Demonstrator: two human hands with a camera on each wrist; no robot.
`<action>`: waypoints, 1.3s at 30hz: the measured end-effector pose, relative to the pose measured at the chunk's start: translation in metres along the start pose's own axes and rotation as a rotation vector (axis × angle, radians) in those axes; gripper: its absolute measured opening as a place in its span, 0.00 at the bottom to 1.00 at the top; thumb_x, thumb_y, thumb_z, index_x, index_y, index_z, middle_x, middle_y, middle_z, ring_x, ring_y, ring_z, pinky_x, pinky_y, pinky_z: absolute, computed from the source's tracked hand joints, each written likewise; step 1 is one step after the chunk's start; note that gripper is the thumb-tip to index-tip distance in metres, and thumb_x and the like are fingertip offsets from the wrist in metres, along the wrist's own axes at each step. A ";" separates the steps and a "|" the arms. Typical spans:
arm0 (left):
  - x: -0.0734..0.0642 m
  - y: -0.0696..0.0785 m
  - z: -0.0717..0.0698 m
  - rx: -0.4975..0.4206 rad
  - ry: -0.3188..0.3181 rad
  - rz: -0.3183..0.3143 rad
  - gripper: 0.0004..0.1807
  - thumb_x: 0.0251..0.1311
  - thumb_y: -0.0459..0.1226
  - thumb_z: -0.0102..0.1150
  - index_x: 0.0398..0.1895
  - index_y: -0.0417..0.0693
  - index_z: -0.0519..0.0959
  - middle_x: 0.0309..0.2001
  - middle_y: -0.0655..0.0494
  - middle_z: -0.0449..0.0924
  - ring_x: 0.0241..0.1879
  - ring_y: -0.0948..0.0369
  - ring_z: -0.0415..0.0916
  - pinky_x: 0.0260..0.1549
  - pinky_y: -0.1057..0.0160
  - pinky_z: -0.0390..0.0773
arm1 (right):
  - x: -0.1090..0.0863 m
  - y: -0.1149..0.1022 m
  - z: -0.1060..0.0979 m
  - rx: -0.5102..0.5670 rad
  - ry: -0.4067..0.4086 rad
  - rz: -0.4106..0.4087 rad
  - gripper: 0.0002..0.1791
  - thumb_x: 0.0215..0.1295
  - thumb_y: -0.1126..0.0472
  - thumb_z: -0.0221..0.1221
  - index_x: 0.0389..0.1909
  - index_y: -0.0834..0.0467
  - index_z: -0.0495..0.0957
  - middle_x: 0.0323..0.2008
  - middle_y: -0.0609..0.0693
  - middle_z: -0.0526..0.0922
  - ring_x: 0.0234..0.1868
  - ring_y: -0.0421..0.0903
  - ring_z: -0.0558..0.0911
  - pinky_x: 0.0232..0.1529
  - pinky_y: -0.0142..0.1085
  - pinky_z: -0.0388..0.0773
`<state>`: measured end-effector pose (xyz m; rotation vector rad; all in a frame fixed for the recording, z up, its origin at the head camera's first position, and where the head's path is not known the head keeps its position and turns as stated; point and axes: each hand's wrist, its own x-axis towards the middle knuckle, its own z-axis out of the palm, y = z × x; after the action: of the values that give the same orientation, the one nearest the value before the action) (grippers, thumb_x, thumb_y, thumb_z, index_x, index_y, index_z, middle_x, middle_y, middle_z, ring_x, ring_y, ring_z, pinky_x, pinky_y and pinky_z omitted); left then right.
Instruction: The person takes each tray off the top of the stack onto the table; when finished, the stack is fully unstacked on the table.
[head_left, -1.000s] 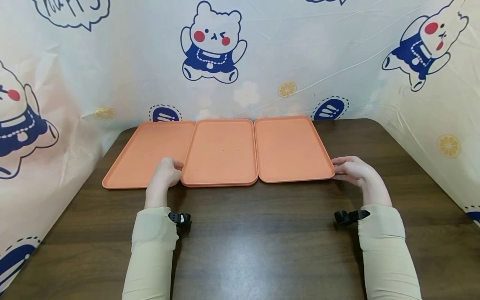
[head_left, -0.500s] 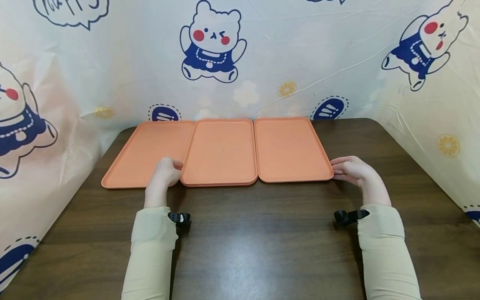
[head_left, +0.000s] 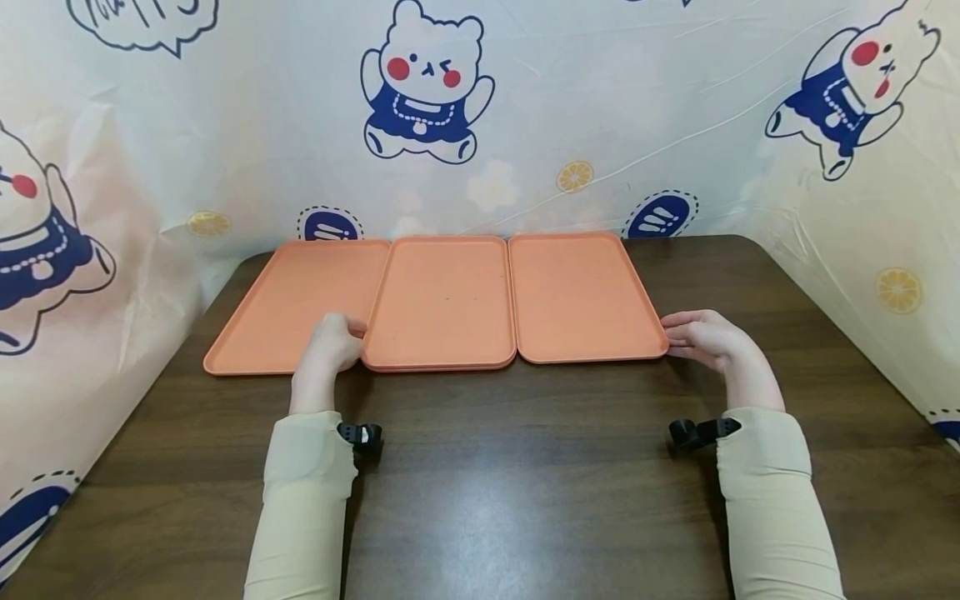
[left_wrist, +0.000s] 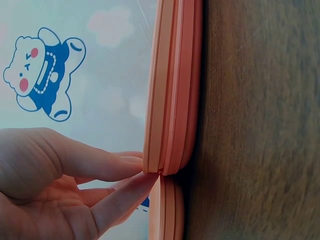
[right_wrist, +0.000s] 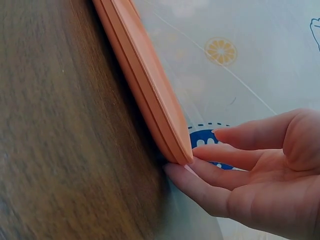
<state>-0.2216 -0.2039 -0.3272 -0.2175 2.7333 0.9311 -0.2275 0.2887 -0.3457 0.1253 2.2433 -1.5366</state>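
Three flat orange spots of trays lie side by side. The middle one is a stack of two, its upper tray [head_left: 442,304] over a lower tray [left_wrist: 182,100]. At the stack's near left corner, my left hand [head_left: 330,343] pinches the upper tray's rim between thumb and index finger, over the left tray [head_left: 258,333]. My right hand [head_left: 708,340] touches the near right corner of the right tray [head_left: 585,300] with extended fingertips. In the right wrist view its thumb [right_wrist: 250,135] stands apart from that edge, with a finger [right_wrist: 195,185] just beneath the corner.
The trays lie toward the back of a dark wooden table [head_left: 510,467]. A printed cloth [head_left: 540,100] with cartoon bears hangs behind it and along the sides. Each wrist carries a black camera, such as the left one [head_left: 363,437].
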 end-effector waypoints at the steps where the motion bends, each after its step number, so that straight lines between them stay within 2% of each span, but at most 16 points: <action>1: 0.000 0.000 0.000 -0.002 -0.001 -0.001 0.25 0.59 0.25 0.43 0.62 0.31 0.67 0.60 0.34 0.69 0.55 0.46 0.68 0.54 0.51 0.73 | 0.000 0.000 0.000 0.000 -0.001 0.001 0.29 0.70 0.66 0.44 0.68 0.74 0.50 0.63 0.67 0.64 0.40 0.33 0.79 0.54 0.33 0.76; 9: 0.000 0.001 0.001 0.030 0.037 0.028 0.24 0.58 0.26 0.43 0.59 0.29 0.69 0.56 0.32 0.73 0.54 0.45 0.71 0.53 0.50 0.74 | -0.001 -0.003 0.001 -0.048 -0.008 0.004 0.29 0.72 0.63 0.43 0.68 0.75 0.51 0.64 0.68 0.62 0.41 0.32 0.78 0.53 0.31 0.77; 16: 0.000 0.002 0.001 0.012 0.024 0.006 0.24 0.58 0.26 0.43 0.60 0.29 0.68 0.57 0.32 0.72 0.54 0.45 0.70 0.52 0.52 0.74 | -0.003 -0.004 0.000 -0.066 -0.009 0.004 0.28 0.73 0.63 0.39 0.68 0.74 0.49 0.67 0.70 0.57 0.43 0.34 0.77 0.59 0.36 0.73; 24: -0.002 0.004 0.000 -0.002 0.007 -0.016 0.24 0.60 0.27 0.45 0.62 0.30 0.67 0.58 0.33 0.71 0.55 0.46 0.69 0.53 0.52 0.74 | -0.005 -0.006 0.000 -0.054 -0.004 0.004 0.29 0.73 0.61 0.40 0.69 0.72 0.50 0.67 0.69 0.57 0.46 0.37 0.77 0.58 0.36 0.73; 34: -0.001 0.003 -0.001 0.004 0.003 -0.002 0.25 0.58 0.26 0.44 0.61 0.30 0.68 0.58 0.33 0.72 0.54 0.46 0.70 0.47 0.57 0.76 | -0.008 -0.012 0.000 -0.035 0.006 -0.010 0.32 0.73 0.58 0.41 0.70 0.71 0.46 0.68 0.69 0.56 0.48 0.38 0.77 0.61 0.40 0.69; 39: -0.002 0.002 -0.001 -0.012 0.000 -0.007 0.25 0.58 0.26 0.43 0.61 0.31 0.68 0.58 0.34 0.72 0.51 0.48 0.70 0.35 0.67 0.74 | -0.008 -0.013 0.000 -0.028 0.009 -0.006 0.32 0.73 0.58 0.42 0.71 0.70 0.45 0.68 0.69 0.56 0.49 0.39 0.77 0.62 0.41 0.68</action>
<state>-0.2208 -0.2028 -0.3243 -0.2287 2.7256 0.9453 -0.2239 0.2847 -0.3318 0.1178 2.2736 -1.5105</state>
